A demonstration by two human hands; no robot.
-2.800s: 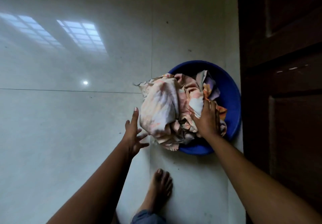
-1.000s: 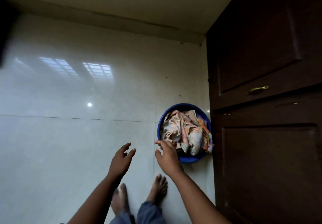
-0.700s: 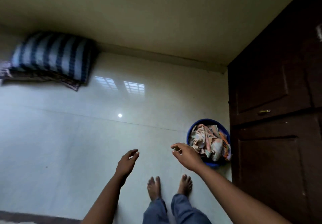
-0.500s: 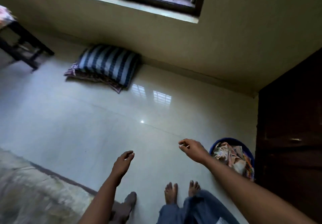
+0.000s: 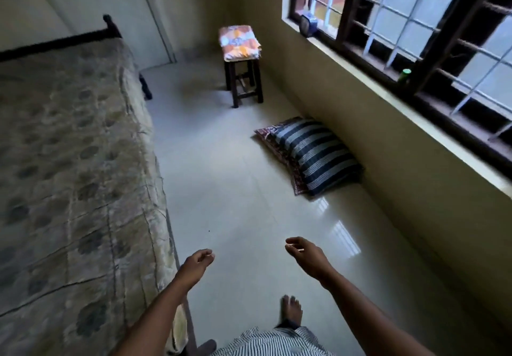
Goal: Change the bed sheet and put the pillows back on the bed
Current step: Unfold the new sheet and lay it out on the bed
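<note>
The bed (image 5: 69,175) fills the left side, its mattress bare with a faded leafy print. A folded orange and white sheet (image 5: 239,42) lies on a dark wooden stool (image 5: 243,81) at the far end. Two pillows lie stacked on the floor by the right wall: a blue striped pillow (image 5: 315,156) on top of a red patterned one (image 5: 279,148). My left hand (image 5: 195,267) and my right hand (image 5: 307,257) hang over the floor in front of me, fingers loosely curled, holding nothing.
A pale glossy tiled floor (image 5: 235,203) runs between the bed and the wall. A barred window (image 5: 415,23) sits in the right wall, with a small clock (image 5: 307,24) and a green bottle (image 5: 405,75) on its sill. My bare foot (image 5: 291,310) is below.
My right hand let go of the cloth in the blue basin by the wardrobe. I turned away; the basin left view, and the bed, stool and pillows came into view.
</note>
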